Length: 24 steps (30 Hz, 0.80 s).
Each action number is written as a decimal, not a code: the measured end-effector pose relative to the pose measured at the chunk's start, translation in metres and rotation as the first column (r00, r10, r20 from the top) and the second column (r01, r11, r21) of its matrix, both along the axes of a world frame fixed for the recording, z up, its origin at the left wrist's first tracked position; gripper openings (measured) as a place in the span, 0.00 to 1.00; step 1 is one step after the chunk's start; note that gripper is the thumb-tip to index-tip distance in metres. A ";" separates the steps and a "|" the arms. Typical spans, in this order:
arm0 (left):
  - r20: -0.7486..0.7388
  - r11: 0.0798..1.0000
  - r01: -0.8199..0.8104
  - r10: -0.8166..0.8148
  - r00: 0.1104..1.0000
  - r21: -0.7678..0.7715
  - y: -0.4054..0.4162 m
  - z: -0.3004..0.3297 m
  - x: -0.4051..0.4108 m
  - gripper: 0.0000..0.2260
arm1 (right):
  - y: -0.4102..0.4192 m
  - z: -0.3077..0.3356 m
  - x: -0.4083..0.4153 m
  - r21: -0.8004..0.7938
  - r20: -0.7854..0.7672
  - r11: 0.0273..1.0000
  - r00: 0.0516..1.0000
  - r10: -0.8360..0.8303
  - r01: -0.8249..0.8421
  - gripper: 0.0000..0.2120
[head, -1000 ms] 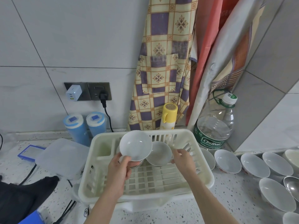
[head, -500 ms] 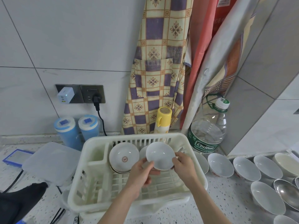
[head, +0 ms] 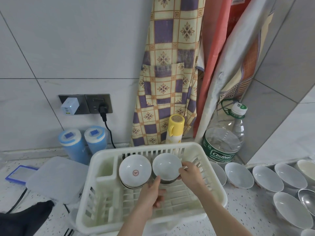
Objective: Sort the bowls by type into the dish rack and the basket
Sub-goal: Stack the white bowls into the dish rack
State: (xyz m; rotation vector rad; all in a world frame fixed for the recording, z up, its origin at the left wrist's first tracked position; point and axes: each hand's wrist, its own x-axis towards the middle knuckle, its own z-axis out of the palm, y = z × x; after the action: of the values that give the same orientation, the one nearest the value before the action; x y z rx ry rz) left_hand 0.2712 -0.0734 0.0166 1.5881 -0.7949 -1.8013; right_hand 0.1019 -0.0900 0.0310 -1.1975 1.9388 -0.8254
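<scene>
A cream plastic dish rack (head: 214,189) sits on the speckled counter in front of me. A small stack of white bowls with a red emblem (head: 135,171) leans at its back left. Beside it stands a plain white bowl (head: 166,166), tilted on edge. My right hand (head: 190,174) pinches that bowl's right rim. My left hand (head: 151,196) touches its lower edge with the thumb, the other fingers loosely curled. Several more white bowls (head: 238,174) lie in rows on the counter to the right of the rack.
A large water bottle (head: 223,143) and a yellow flask (head: 175,128) stand behind the rack. Two blue canisters (head: 85,143), a translucent lid (head: 56,178) and a black cloth (head: 22,218) lie to the left. A metal bowl (head: 308,201) sits at the far right.
The emblem bowl from my left hand now rests on the stack in the rack. Both hands have lowered the plain white bowl into the rack beside that stack.
</scene>
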 end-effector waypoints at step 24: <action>-0.057 0.993 -0.090 0.086 0.995 -0.071 0.003 -0.019 -0.010 0.05 | -0.002 -0.017 -0.008 0.073 0.159 0.997 0.987 -0.005 -0.006 0.08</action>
State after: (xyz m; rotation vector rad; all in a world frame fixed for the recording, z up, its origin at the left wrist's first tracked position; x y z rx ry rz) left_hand 0.2611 -0.0707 -0.0027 1.4976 -0.7461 -1.7253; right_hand 0.0938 -0.0916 0.0145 -1.0564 1.8231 -0.8176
